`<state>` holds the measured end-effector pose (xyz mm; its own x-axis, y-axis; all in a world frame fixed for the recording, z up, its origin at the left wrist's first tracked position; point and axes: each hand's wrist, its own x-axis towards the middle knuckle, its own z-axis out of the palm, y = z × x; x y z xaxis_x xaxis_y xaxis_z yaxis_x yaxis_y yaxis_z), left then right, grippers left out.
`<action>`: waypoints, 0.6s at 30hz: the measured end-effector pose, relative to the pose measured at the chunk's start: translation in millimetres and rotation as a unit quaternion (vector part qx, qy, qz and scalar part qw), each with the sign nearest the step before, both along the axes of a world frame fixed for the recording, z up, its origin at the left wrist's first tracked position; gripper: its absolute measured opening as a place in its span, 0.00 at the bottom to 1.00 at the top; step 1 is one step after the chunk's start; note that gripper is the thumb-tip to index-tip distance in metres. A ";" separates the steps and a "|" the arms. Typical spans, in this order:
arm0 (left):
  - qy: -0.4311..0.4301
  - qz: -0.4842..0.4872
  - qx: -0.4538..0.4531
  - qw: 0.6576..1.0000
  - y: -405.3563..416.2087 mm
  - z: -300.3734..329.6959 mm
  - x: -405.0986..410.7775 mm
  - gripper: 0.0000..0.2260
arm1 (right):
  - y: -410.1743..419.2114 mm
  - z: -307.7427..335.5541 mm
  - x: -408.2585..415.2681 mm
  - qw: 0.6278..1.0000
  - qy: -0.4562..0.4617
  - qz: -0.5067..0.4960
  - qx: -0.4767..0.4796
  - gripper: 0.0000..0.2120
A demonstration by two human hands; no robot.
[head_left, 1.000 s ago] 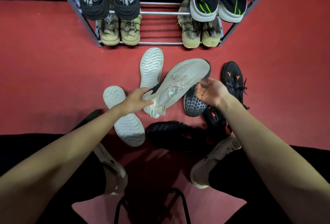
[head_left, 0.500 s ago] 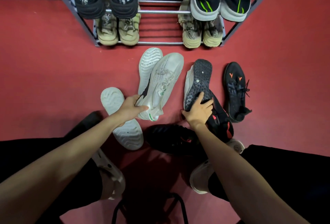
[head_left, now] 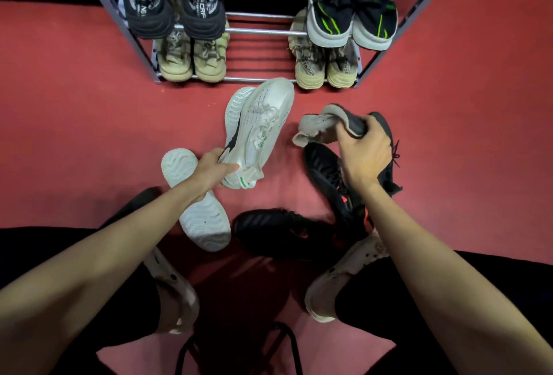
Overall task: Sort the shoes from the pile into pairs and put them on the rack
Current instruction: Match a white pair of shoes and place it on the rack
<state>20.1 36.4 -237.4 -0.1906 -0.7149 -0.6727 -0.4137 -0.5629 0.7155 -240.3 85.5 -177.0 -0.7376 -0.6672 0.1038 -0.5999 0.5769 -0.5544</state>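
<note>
Head view: the metal rack (head_left: 263, 32) holds four pairs, a black-and-grey pair (head_left: 173, 0) and a black-and-green pair (head_left: 350, 6) on the upper bars, two beige pairs (head_left: 191, 59) on the lowest. The left hand (head_left: 209, 172) grips a white sneaker (head_left: 260, 132) by its heel above the red floor (head_left: 89, 135), just before the rack. The right hand (head_left: 363, 153) clutches a grey dark-soled shoe (head_left: 326, 126) over the black shoes (head_left: 326, 177) left on the floor.
</note>
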 end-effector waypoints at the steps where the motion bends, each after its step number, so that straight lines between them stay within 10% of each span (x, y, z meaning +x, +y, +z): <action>1: 0.003 0.010 0.003 1.000 -1.6 2.9 -0.4 0.13 | 1.3 4.6 -1.9 0.999 0.021 0.027 0.012 0.20; 18: -0.011 0.051 0.017 0.999 -5.6 1.7 17.1 0.10 | -53.8 -16.0 -17.4 0.914 -0.023 0.332 0.233 0.26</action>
